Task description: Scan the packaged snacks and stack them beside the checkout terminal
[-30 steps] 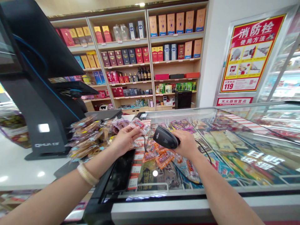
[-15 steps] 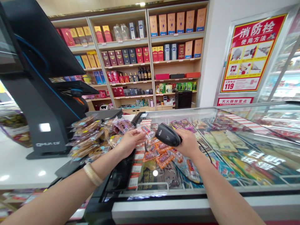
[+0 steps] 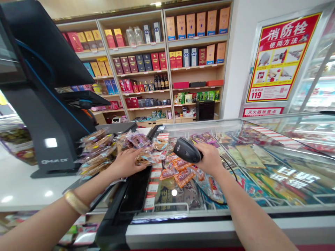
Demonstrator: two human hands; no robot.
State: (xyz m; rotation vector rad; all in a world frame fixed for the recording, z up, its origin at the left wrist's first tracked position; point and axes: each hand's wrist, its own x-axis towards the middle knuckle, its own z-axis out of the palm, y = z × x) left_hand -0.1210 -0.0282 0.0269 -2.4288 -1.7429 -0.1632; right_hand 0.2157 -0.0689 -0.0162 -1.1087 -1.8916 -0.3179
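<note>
My right hand (image 3: 210, 158) is wrapped around a black handheld barcode scanner (image 3: 187, 150), its head tilted left above the glass freezer top. A cable trails from the scanner over the glass. At the edge of a snack pile, my left hand (image 3: 127, 163) has thumb and fingers on either side of a clear-wrapped brown snack packet (image 3: 143, 158). The fingertips are partly hidden. Beyond it lies another wrapped snack (image 3: 159, 144). Below the scanner, several orange-wrapped snacks (image 3: 184, 177) lie loose on the glass. A heap of clear-wrapped brown snacks (image 3: 95, 153) is left of my left hand.
A black phone-like slab (image 3: 136, 191) lies on the freezer's left edge. The dark checkout terminal (image 3: 54, 122) stands on the white counter (image 3: 15, 188) at left. Bagged goods show inside the glass-topped freezer (image 3: 248, 209). Shelves with boxes and bottles (image 3: 162, 83) stand behind.
My left hand has moved left and slightly down, from a small wrapped snack beside the scanner to the packet at the pile's edge. My right hand and the scanner have barely moved.
</note>
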